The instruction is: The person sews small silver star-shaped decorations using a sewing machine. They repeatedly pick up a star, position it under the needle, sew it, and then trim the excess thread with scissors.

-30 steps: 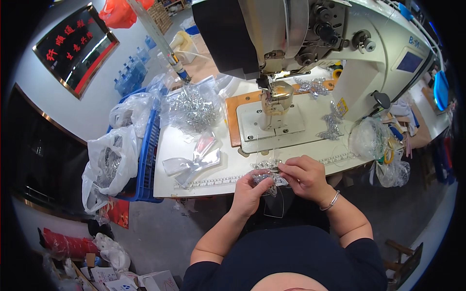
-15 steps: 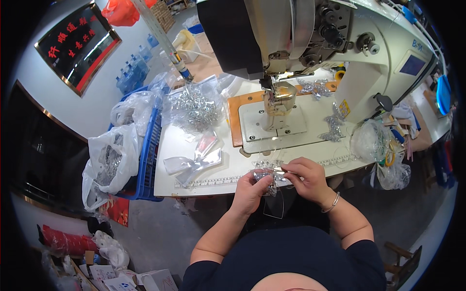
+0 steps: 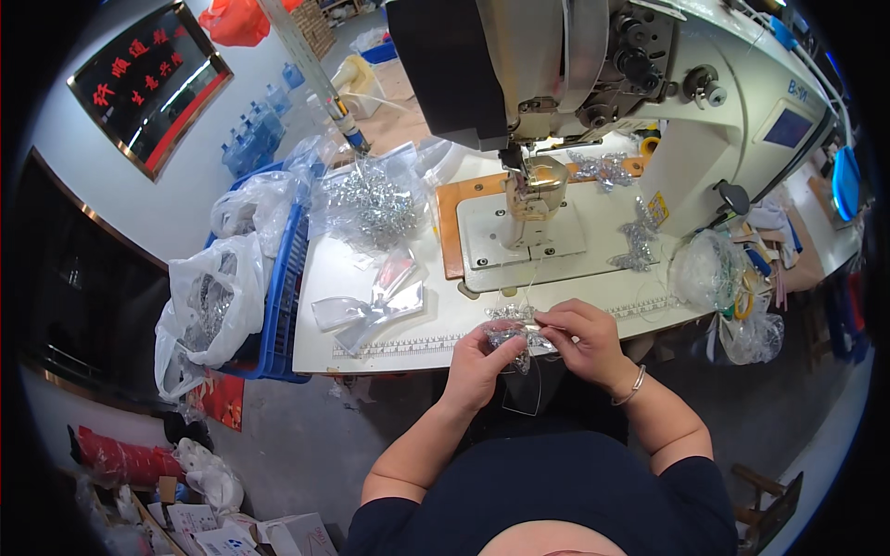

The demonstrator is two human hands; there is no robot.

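Note:
At the front edge of the sewing table, my left hand (image 3: 477, 369) pinches a clear plastic piece with silver sparkling trim (image 3: 513, 337), thumb on top. My right hand (image 3: 586, 341), with a bangle on its wrist, grips the same piece from its right side with thumb and fingers together. A clear flap with a thin edge (image 3: 523, 393) hangs below the hands. Just beyond, the sewing machine's needle post (image 3: 532, 204) stands apart from the hands. Clear plastic strips (image 3: 373, 310) lie crossed to the left. Silver sparkling pieces (image 3: 638, 239) rest right of the post.
A plastic bag with a heap of silver trim (image 3: 371, 206) lies on the table's left. Beside the table stands a blue crate (image 3: 286, 278) with white bags (image 3: 215, 296). At the right are a clear round bag (image 3: 706, 269) and yellow-handled scissors (image 3: 744, 304). The machine head (image 3: 547, 74) overhangs the middle.
Both hands stay in nearly the same place with their hold on the piece. The piece is tilted slightly differently between the fingers, and the view has shifted a little.

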